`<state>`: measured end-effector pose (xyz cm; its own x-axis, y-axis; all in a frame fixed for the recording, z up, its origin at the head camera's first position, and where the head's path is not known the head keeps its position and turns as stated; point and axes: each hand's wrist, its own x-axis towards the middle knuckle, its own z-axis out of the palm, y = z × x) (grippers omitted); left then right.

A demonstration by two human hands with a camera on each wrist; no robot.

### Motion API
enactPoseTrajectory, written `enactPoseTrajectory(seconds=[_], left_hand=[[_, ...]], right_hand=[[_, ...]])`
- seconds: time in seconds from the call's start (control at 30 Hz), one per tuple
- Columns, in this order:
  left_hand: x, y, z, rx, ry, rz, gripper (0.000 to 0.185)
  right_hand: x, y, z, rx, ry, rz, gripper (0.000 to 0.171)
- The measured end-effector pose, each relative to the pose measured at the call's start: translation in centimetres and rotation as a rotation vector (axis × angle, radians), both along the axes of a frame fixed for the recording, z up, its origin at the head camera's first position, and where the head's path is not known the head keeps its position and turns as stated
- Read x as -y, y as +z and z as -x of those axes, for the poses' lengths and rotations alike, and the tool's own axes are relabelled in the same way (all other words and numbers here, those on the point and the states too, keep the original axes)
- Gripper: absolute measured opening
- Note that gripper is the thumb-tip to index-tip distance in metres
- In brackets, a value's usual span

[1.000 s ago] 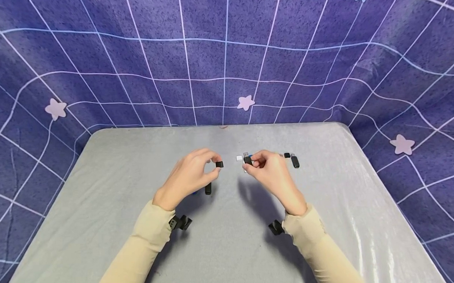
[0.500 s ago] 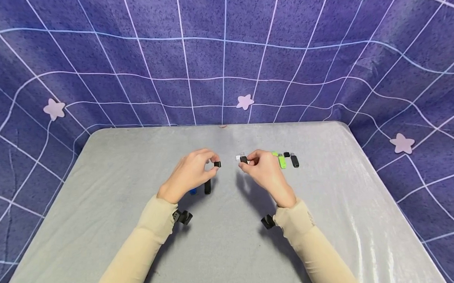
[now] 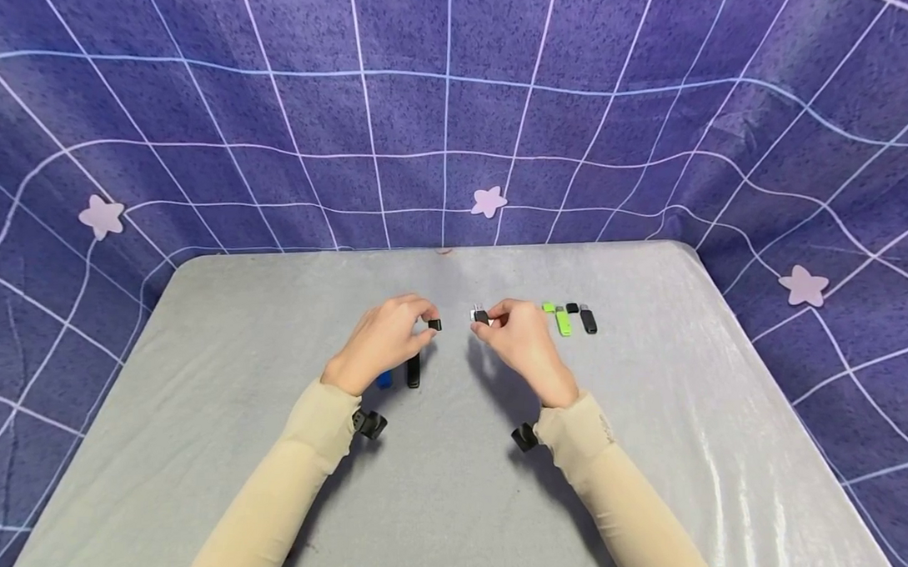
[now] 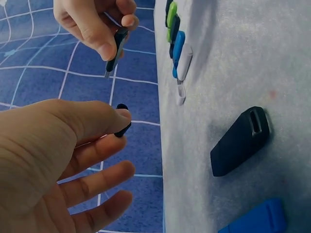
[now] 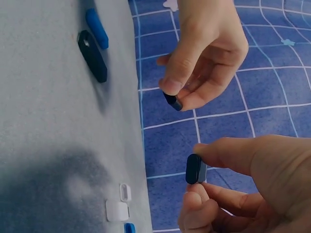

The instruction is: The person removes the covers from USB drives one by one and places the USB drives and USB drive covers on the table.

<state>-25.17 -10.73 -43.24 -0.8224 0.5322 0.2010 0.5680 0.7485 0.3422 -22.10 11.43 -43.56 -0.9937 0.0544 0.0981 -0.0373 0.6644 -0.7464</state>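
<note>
From the head view: left hand (image 3: 384, 340) raised above the grey cloth-covered table (image 3: 223, 342), thumb and forefinger pinching a small black plastic cap (image 3: 434, 324). Right hand (image 3: 518, 340) held level with it, fingertips pinching a slim black USB stick (image 3: 481, 317), metal plug end toward the cap. Stick's long axis roughly along the line between the hands; cap just left of the plug, apart, not touching. Both hands about equally near the gap.

From the left wrist: cap (image 4: 122, 127) nipped at the thumb tip, other fingers loosely spread; stick (image 4: 116, 50) farther out in the opposite hand's grip, plug tip aimed back this way.

From the right wrist: stick's butt end (image 5: 196, 169) clamped between curled fingertips, cap (image 5: 172, 101) beyond, held over the table edge, clear gap between.
</note>
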Motion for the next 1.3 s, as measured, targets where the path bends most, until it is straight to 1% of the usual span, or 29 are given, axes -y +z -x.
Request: enactPoseTrajectory(seconds=[0.33, 0.47, 0.7, 0.83, 1.0, 1.17, 1.3], left_hand=[[-0.5, 0.1, 0.7, 0.044, 0.013, 0.030, 0.016], [-0.6, 0.1, 1.1, 0.040, 0.016, 0.043, 0.015], [-0.9, 0.5, 1.7, 0.016, 0.012, 0.035, 0.018], [-1.1, 0.4, 2.1, 0.024, 0.013, 0.043, 0.017], [-1.4, 0.3, 2.5, 0.047, 0.023, 0.065, 0.018], [-1.5, 0.2, 2.7, 0.064, 0.031, 0.074, 0.018], [-1.6, -0.1, 2.9, 0.072, 0.035, 0.079, 0.018]], right_hand=[[0.6, -0.6, 0.7, -0.014, -0.018, -0.038, 0.026], [0.9, -0.9, 1.0, -0.005, -0.025, -0.049, 0.028], [1.3, -1.1, 1.7, 0.001, -0.046, -0.089, 0.028], [1.5, -1.2, 2.0, 0.012, -0.056, -0.101, 0.028], [1.7, -1.4, 2.3, 0.000, -0.055, -0.118, 0.027], [1.8, -1.7, 2.5, 0.029, -0.066, -0.120, 0.027], [2.0, -1.8, 2.6, 0.073, -0.085, -0.135, 0.028]])
